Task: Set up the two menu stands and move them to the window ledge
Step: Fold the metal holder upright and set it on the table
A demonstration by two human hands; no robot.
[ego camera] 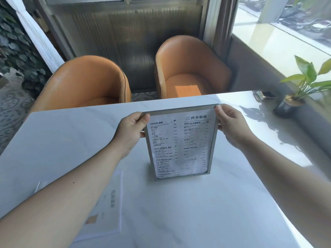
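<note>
Head view: a person steadies a framed menu on a marble table beside a sunlit window.
Left fingers (143, 118): pinched on the upper left corner of the menu stand (180, 143), thumb in front, other fingers behind the frame.
Right fingers (219, 111): pinched on the upper right corner, thumb on the front edge.
Left hand (131, 130) and right hand (231, 122): both closed on the frame, one on each side.
Menu stand: upright with its long axis vertical, printed face toward the camera, bottom edge at the table (197, 212) (whether it rests there or hangs just above is hard to tell).
Second menu (105, 208): a flat clear sheet holder lying on the table near the left forearm, not yet raised.
Window ledge (286, 51): off to the right, past the potted plant (293, 97).
Key relation: the ledge lies to the right of both hands, so the right hand is the nearer one and the carry would likely sweep rightward, clear of the plant.
</note>
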